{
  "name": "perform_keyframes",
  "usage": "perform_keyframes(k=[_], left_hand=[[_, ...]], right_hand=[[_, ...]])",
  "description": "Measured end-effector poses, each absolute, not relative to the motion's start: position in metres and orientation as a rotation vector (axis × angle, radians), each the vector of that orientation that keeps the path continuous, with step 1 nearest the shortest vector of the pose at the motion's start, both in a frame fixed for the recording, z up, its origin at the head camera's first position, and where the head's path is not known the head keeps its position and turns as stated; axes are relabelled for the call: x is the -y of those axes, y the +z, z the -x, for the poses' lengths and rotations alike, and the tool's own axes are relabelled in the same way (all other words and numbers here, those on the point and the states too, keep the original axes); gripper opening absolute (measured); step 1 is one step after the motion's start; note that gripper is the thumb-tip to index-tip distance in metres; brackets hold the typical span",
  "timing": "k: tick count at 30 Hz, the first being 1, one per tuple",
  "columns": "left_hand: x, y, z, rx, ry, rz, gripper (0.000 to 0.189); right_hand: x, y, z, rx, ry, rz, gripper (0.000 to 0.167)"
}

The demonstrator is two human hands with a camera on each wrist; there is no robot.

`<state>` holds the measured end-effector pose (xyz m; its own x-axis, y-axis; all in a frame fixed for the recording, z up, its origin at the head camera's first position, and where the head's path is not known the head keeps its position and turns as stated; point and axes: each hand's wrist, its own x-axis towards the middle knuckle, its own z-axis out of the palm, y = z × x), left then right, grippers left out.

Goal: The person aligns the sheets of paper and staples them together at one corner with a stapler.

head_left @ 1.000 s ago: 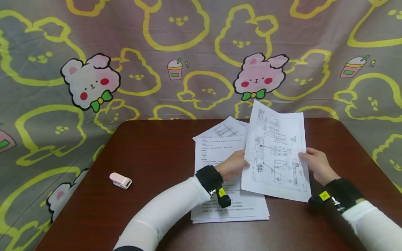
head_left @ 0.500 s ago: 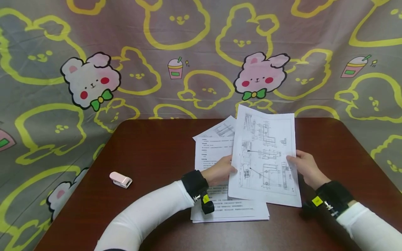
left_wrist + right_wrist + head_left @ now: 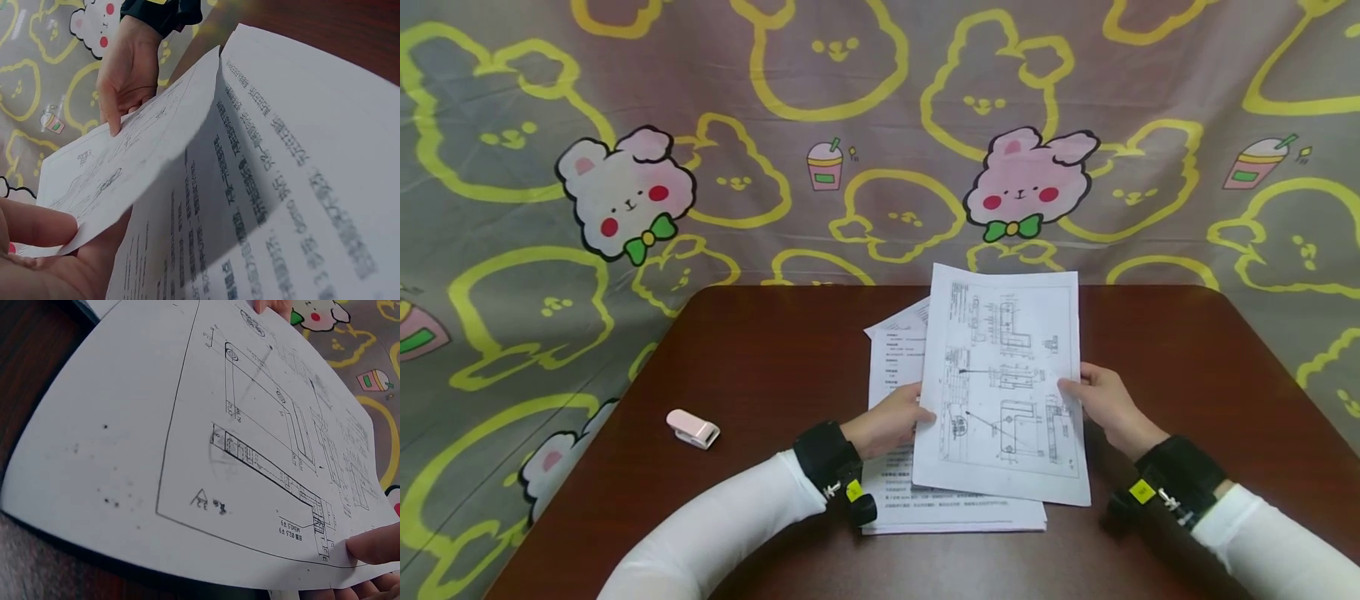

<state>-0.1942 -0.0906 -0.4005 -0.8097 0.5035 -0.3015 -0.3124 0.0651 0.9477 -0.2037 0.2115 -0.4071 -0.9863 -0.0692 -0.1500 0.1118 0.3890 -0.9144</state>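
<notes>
A sheet of paper printed with a technical drawing (image 3: 1000, 383) is held up by both hands over a stack of text pages (image 3: 955, 515). My left hand (image 3: 889, 419) pinches its left edge, thumb on the printed face and fingers behind. On the opposite edge my right hand (image 3: 1108, 404) pinches the sheet in the same way. In the left wrist view the drawing sheet (image 3: 156, 150) slants just above the text page (image 3: 300, 169) and shades part of it. The right wrist view has the thumb (image 3: 375, 545) on the drawing near the corner, with the fingers beneath.
A pale pink stapler-like object (image 3: 692, 429) lies on the left of the dark brown table (image 3: 760, 358). Another sheet (image 3: 901, 321) sticks out at an angle behind the stack. A patterned cloth (image 3: 880, 142) hangs behind the table.
Both hands have moved left with the drawing sheet, from the stack's right side to over the stack. The sheet has come lower and now covers more of the text pages.
</notes>
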Motion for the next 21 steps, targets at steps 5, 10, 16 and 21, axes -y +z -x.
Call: perform_keyframes(k=[5,10,16,21], left_hand=[[0.101,-0.403,0.191,-1.764,1.811,-0.198,0.046],[0.113,-0.403,0.189,-1.751,1.793,-0.206,0.044],[0.126,-0.403,0.189,-1.867,1.753,-0.209,0.045],[0.137,-0.406,0.192,-2.006,1.692,-0.201,0.042]], right_hand=[[-0.205,-0.407,0.203,-2.447,-1.661,-0.023,0.046],[-0.199,-0.41,0.202,-2.402,-1.695,0.039,0.044],[-0.189,-0.411,0.2,-2.345,-1.722,0.108,0.044],[-0.179,-0.413,0.201,-2.305,-1.715,0.109,0.042]])
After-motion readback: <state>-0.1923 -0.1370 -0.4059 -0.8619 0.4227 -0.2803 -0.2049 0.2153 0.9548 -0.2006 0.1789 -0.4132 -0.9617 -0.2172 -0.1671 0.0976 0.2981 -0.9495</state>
